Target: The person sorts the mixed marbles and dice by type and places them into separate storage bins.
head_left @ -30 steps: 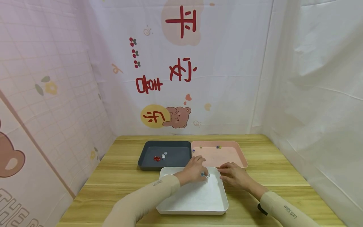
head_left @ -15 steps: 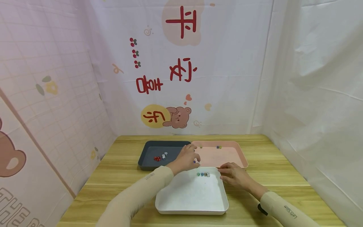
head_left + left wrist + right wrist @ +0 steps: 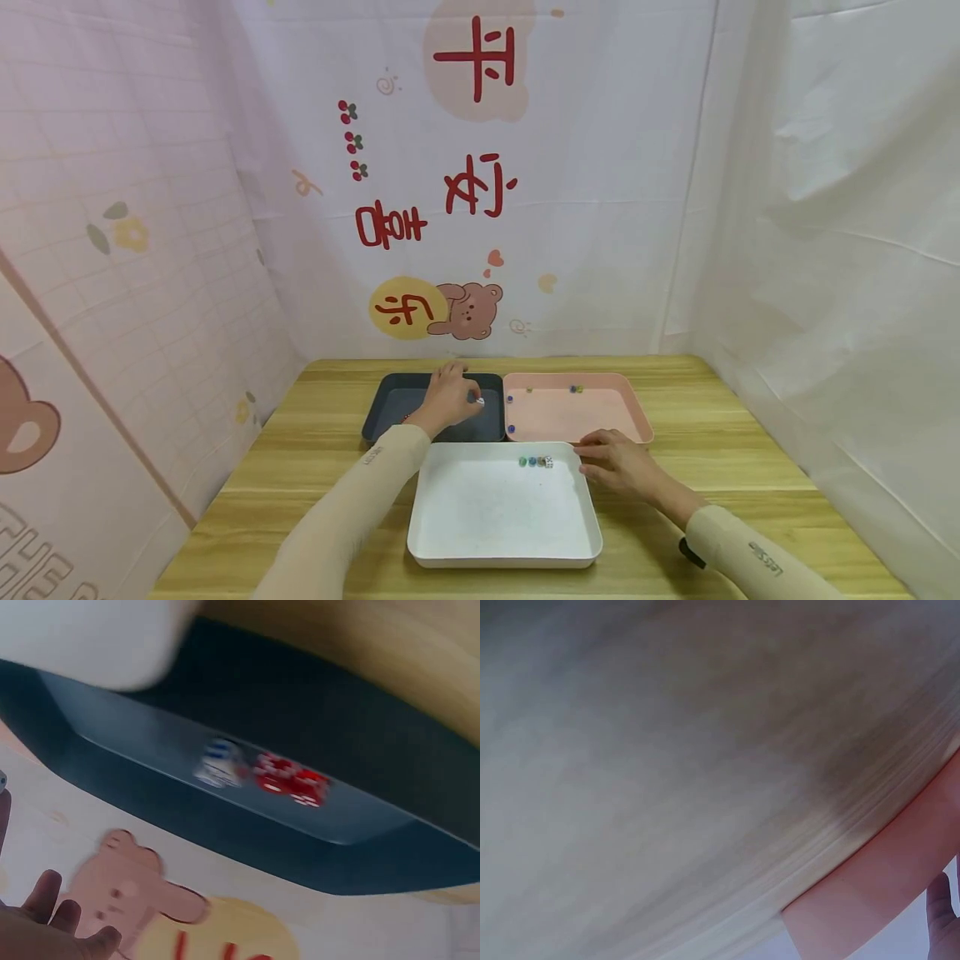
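My left hand [image 3: 447, 398] is above the dark grey tray [image 3: 491, 432], pinching a white die [image 3: 481, 402] between thumb and fingertip. In the left wrist view that die only just shows at the left edge, while several red dice [image 3: 291, 778] and white dice [image 3: 221, 763] lie in the dark tray. My right hand [image 3: 622, 463] rests at the far right corner of the white tray [image 3: 502, 521], its fingers fairly straight. Near that tray's far wall, a green marble [image 3: 522, 461], a blue marble [image 3: 532, 461], a brownish marble [image 3: 542, 461] and patterned white dice [image 3: 549, 462] form a row.
A pink tray [image 3: 577, 421] adjoins the dark one on the right. Small blue marbles [image 3: 512, 429] lie along its left side, and a blue and yellow pair [image 3: 576, 389] lies by its far wall. Printed cloth [image 3: 600, 208] hangs behind the wooden table [image 3: 705, 417].
My left hand has gone from the white tray's far side, past the pink tray's corner, to the dark tray, carrying the white die. My right hand has stayed in place.
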A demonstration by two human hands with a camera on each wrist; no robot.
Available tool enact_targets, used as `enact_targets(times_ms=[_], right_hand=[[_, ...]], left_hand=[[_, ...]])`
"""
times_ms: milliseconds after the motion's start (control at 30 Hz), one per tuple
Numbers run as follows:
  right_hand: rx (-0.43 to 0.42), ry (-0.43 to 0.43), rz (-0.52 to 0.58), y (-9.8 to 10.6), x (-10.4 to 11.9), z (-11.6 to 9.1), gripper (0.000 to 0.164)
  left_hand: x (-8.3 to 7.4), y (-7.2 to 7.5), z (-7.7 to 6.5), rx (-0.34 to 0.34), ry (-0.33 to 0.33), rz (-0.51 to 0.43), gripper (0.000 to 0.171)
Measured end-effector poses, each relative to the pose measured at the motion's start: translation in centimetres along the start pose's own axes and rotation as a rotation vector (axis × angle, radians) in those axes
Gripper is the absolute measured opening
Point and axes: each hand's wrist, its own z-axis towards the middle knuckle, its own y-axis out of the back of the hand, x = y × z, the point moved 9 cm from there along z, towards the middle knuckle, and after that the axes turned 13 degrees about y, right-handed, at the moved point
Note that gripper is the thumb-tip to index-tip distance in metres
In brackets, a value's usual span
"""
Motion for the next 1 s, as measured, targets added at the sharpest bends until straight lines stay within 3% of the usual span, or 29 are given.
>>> enact_targets(times_ms=[233, 433, 700, 1000], right_hand=[[-0.011, 0.004, 0.003, 0.1, 0.2, 0.0, 0.031], [0.007, -0.008, 0.002, 0.0, -0.1, 0.0, 0.032], [0.023, -0.036, 0.009, -0.2, -0.4, -0.1, 0.033], [0.025, -0.026, 0.007, -0.3, -0.3, 0.0, 0.033]], left_hand=[[3.8, 0.3, 0.5, -0.006, 0.069, 0.019, 0.011], [5.9, 0.5, 0.2, -0.004, 0.109, 0.036, 0.011], [7.2, -1.0, 0.5, 0.026, 0.146, 0.113, 0.011], [7.9, -1.5, 0.9, 0.021, 0.178, 0.064, 0.017]])
